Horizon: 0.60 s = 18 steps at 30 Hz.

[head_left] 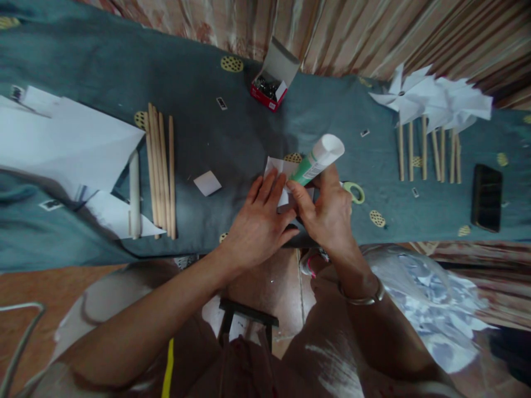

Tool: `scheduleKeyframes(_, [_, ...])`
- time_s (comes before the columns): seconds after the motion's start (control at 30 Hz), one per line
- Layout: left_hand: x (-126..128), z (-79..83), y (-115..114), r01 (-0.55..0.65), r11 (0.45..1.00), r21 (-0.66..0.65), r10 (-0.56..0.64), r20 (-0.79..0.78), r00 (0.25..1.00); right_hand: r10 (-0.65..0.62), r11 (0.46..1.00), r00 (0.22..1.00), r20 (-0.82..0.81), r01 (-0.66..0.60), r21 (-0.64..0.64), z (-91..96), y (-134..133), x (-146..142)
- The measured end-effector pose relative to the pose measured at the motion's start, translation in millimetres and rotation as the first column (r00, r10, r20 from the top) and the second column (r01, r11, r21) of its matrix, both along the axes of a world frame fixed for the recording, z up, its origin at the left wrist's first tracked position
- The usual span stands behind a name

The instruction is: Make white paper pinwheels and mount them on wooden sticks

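Observation:
My right hand point(329, 207) is closed around a green and white glue stick point(315, 161), tilted with its white end upward. The stick's lower end is at a small piece of white paper point(274, 165), though the fingers hide the contact point. My left hand point(265, 218) lies flat on the same paper, fingers stretched out and holding nothing. Pale green-handled scissors point(357, 192) lie partly hidden behind my right hand. A separate small white paper square point(208, 183) rests to the left of my left hand.
Wooden sticks point(160, 171) and large white paper sheets point(62, 132) lie at left. A red box point(267, 99) of small metal pieces stands open at the back. Paper pinwheels point(440, 99) on sticks and a black phone point(487, 197) are at right. A plastic bag point(431, 293) hangs below the table edge.

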<state>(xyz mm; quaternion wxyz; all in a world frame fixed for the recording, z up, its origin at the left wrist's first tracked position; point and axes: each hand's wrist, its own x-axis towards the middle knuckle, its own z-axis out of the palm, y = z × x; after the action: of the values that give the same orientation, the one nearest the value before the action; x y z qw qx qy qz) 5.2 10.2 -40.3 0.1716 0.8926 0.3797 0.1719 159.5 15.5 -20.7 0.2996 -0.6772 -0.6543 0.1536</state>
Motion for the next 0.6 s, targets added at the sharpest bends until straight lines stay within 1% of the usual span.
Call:
scheduleKeyframes(0.33, [0.0,-1.0,0.3,-0.001,1.0,-0.01,0.001,-0.002,1.0,0.041,0.999,0.996,0.074,-0.039,-0.034,3.0,-4.1,-0.2])
scheduleKeyframes(0.5, [0.5,-0.9,0.2,-0.006,1.0,-0.01,0.006,0.001,1.0,0.058,0.997,0.997,0.05,-0.056,-0.044,3.1,-7.1,0.5])
scheduleKeyframes(0.6, [0.2,-0.3,0.1,-0.007,1.0,-0.006,0.007,0.004,1.0,0.064,0.998,0.997,0.052,-0.062,-0.028,2.1,-8.5,2.0])
